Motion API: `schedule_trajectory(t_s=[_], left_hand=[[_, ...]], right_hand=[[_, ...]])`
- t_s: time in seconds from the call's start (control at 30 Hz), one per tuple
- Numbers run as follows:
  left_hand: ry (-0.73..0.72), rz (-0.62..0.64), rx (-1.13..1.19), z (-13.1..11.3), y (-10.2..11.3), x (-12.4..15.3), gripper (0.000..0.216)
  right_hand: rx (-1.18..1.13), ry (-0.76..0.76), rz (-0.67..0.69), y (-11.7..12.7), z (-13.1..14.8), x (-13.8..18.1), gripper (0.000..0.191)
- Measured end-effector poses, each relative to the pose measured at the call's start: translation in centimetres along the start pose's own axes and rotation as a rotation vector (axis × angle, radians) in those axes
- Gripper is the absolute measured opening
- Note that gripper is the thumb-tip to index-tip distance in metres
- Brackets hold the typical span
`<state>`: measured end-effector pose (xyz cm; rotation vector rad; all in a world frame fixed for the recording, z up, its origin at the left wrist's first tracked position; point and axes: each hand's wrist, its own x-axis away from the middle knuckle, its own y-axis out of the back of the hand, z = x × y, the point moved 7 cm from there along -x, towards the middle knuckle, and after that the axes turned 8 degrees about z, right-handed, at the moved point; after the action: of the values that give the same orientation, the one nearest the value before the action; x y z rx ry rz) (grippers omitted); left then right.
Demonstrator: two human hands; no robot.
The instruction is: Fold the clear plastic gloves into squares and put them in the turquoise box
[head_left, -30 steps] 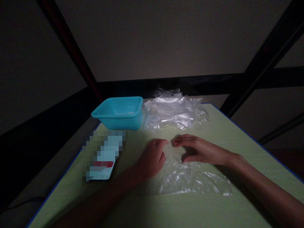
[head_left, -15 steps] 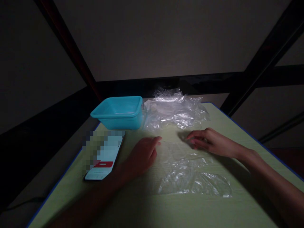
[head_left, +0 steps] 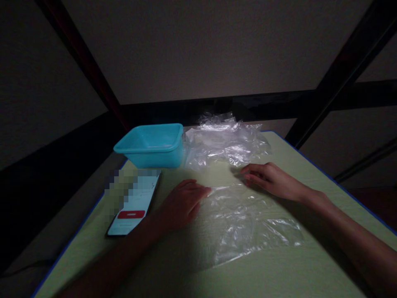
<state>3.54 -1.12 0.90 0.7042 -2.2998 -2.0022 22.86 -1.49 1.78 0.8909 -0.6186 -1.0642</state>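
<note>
A thin clear plastic bag (head_left: 248, 231) lies spread and wrinkled on the table between my hands. My left hand (head_left: 182, 205) rests at its upper left corner, fingers stretched forward and one fingertip touching the edge. Just beyond the upper right edge is my right hand (head_left: 268, 179), its thumb and fingers curved and apart with nothing visible between them. Farther back, a crumpled pile of clear plastic bags (head_left: 226, 142) sits beside a turquoise plastic basin (head_left: 151, 159).
A phone (head_left: 136, 203) with a lit screen, partly pixelated, lies left of my left forearm. All of this is on a pale, wood-grained table (head_left: 173, 265) with blue edging. A wall (head_left: 201, 54) with dark bars rises behind it.
My left hand has shifted slightly left and its fingers have flattened out at the bag's corner. The bag's near left part has spread toward me. My right hand stays nearly in place.
</note>
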Motion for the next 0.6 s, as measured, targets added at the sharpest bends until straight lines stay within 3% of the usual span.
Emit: schedule_trajectory(t_s=[0.13, 0.27, 0.6], left_hand=[[-0.038, -0.023, -0.01, -0.6, 0.3, 0.0, 0.037], [-0.093, -0.026, -0.02, -1.3, 0.5, 0.0, 0.032], [-0.167, -0.031, 0.026, -2.3, 0.8, 0.2, 0.038]], right_hand=[[0.025, -0.011, -0.019, 0.1, 0.0, 0.0, 0.029], [0.033, 0.07, -0.005, -0.4, 0.4, -0.2, 0.031], [0.111, 0.131, -0.024, -0.7, 1.1, -0.3, 0.031]])
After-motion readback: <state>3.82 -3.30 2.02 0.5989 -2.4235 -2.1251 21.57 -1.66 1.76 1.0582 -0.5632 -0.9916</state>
